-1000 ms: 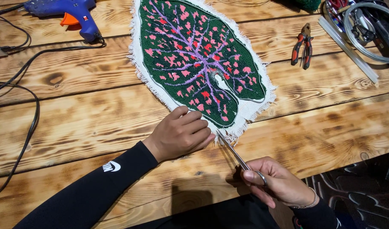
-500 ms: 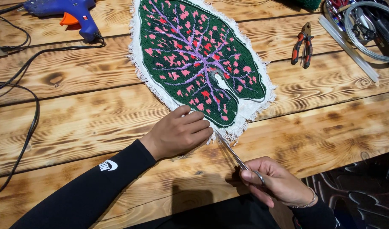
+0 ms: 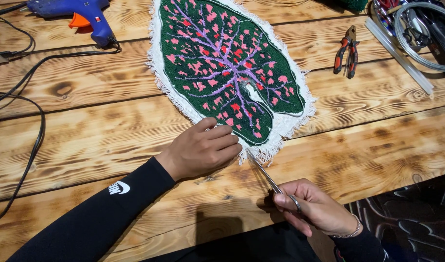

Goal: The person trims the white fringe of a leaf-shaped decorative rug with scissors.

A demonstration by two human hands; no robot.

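Note:
A leaf-shaped tufted piece (image 3: 229, 68), dark green with pink spots and purple veins, lies on the wooden table (image 3: 96, 131). Frayed white backing cloth (image 3: 285, 123) borders it. My left hand (image 3: 203, 148) presses down on the cloth's lower edge, fingers curled over the fringe. My right hand (image 3: 314, 208) holds slim metal scissors (image 3: 266, 174), their blades pointing up-left to the fringe just beside my left fingertips.
A blue glue gun (image 3: 84, 17) with an orange trigger lies at the top left, and black cables (image 3: 35, 131) trail down the left side. Red-handled pliers (image 3: 346, 53) lie at the right, with glue sticks (image 3: 402, 58) and coiled clear tubing (image 3: 426, 34) beyond.
My left hand and forearm have slid slightly left and up along the cloth edge. The scissors and right hand have barely shifted.

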